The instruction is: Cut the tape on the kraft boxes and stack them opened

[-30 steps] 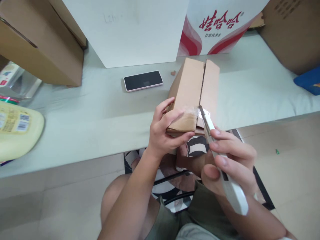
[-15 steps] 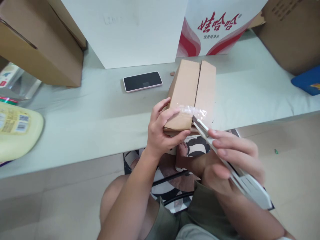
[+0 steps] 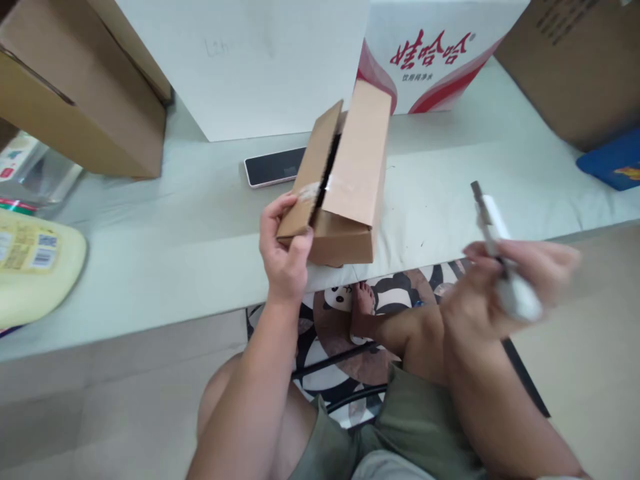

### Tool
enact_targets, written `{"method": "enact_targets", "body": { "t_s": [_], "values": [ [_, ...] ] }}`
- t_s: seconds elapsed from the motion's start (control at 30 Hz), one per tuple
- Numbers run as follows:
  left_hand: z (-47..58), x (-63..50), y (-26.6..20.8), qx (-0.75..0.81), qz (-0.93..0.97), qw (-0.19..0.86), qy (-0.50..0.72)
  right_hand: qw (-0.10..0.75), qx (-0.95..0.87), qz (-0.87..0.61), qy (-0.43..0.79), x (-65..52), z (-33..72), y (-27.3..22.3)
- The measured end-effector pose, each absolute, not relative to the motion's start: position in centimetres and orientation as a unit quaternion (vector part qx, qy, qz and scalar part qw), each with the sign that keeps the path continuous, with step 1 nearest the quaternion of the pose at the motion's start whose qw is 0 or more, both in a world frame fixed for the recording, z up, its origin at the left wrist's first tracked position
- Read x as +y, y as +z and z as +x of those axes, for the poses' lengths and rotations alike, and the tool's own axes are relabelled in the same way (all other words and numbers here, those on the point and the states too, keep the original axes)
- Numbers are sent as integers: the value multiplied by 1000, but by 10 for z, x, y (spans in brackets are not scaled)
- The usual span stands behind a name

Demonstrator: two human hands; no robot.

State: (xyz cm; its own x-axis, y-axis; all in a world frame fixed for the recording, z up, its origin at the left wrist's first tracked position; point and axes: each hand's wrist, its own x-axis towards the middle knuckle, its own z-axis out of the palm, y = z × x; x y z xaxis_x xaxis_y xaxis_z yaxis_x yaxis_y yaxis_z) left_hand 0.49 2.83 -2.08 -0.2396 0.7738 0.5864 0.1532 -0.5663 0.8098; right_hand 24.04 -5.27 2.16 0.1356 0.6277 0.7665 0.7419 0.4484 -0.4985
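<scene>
A small brown cardboard box (image 3: 357,163) rests near the front edge of the pale-covered surface, its two top flaps parted along the middle seam. My left hand (image 3: 285,253) grips the left flap at its near corner, thumb on the near edge. A bit of clear tape clings to that flap. Off to the right, my right hand (image 3: 510,287) is closed around a white utility knife (image 3: 493,220), blade end pointing up and away from the box; motion smears the hand a little. A phone (image 3: 274,167) lies behind the box, partly covered by it.
Large white cartons (image 3: 260,67) stand along the back. Brown cardboard boxes (image 3: 120,100) are at the left, with another (image 3: 575,73) at the back right. A pale yellow bottle (image 3: 40,267) lies at the left edge; a blue object (image 3: 613,160) sits at the right.
The box has shifted and tilted leftward, and its flaps have come apart. My left hand moved left onto the flap. My right hand drew the knife away from the tape to the right.
</scene>
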Motion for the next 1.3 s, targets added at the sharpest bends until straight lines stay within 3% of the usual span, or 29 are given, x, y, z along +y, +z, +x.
{"method": "enact_targets", "body": {
  "t_s": [0.1,0.27,0.47,0.6,0.8,0.9,1.13,1.3],
  "values": [
    [-11,35,-24,431,521,234,699,486,-650,-578,-80,-36,238,11],
    [-29,43,-27,448,410,321,727,315,-646,-686,109,-27,238,-14],
    [-29,40,-25,495,267,397,725,191,-668,-704,146,-31,231,-16],
    [-29,35,-21,583,304,389,645,253,-675,-667,187,-33,228,-4],
    [-33,33,-16,624,473,244,572,405,-648,-586,270,-36,233,-7],
    [-30,31,-12,588,507,289,561,443,-608,-580,311,-38,231,-13],
    [-22,30,-15,399,564,414,593,440,-531,-617,379,-33,223,-4],
    [-24,29,-21,385,597,454,537,453,-506,-652,338,-30,227,-4]
  ]
}}
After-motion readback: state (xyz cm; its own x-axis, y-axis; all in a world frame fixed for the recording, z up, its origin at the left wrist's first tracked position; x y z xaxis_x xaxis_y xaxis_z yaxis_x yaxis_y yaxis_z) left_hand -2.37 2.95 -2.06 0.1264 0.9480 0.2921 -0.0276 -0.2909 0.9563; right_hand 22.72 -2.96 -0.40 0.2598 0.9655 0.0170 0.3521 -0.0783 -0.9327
